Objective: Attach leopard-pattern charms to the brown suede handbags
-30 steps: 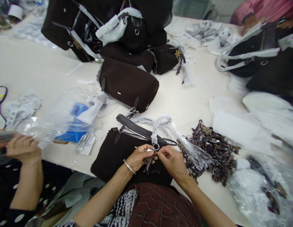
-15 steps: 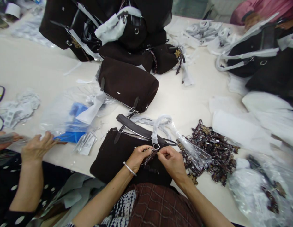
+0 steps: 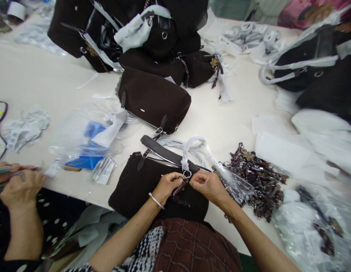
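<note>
A dark brown handbag (image 3: 130, 189) lies in front of me, its zipped top and handle (image 3: 161, 149) facing away. My left hand (image 3: 168, 187), with a silver bangle at the wrist, pinches a braided bag charm (image 3: 178, 190) just below a metal ring (image 3: 187, 174) on the bag. A strap wrapped in white paper (image 3: 194, 141) runs up from that ring. My right hand (image 3: 206, 183) is closed in a pinch just right of the ring; whatever its fingertips hold is too small to make out.
Right of the bag lies a pile of braided charms (image 3: 257, 177), with a plastic bag (image 3: 308, 226) beyond. Another brown handbag (image 3: 155, 98) lies ahead, before stacked bags (image 3: 181, 22). At left, a co-worker's hands (image 3: 22, 185) work near blue plastic (image 3: 86, 162) and tags (image 3: 103, 170).
My right hand has shifted slightly up and right, with its forearm swung outward. My left hand stays at the charm. The co-worker's hand at left has drawn back leftward from the blue plastic.
</note>
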`<act>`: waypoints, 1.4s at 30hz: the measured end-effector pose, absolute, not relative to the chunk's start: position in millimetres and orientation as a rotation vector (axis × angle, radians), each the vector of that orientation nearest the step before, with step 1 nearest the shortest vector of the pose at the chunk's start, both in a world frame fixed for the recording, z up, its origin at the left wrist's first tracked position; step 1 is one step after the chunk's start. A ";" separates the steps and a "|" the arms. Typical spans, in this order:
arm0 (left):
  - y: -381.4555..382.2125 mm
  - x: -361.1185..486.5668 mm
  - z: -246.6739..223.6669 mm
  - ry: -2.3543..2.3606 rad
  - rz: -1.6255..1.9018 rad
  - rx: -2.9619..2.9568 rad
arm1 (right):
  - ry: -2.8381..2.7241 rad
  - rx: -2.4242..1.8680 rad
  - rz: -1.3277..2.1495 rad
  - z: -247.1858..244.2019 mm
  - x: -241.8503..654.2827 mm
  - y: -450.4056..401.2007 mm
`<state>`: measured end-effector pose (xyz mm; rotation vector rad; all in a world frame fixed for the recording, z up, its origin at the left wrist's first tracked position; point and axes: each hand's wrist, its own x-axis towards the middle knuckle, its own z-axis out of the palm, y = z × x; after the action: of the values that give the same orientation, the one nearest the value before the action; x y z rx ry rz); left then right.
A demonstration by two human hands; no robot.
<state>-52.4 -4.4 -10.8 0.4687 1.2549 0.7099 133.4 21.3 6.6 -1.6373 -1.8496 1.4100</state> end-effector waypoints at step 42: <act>-1.8 -54.1 -14.6 1.325 0.672 0.762 | -1.718 -1.727 1.283 5.7 121.9 10.9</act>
<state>-54.1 -1.8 -14.6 0.7617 1.3248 0.6718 121.9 10.9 5.7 -1.7269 -1.7183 1.2826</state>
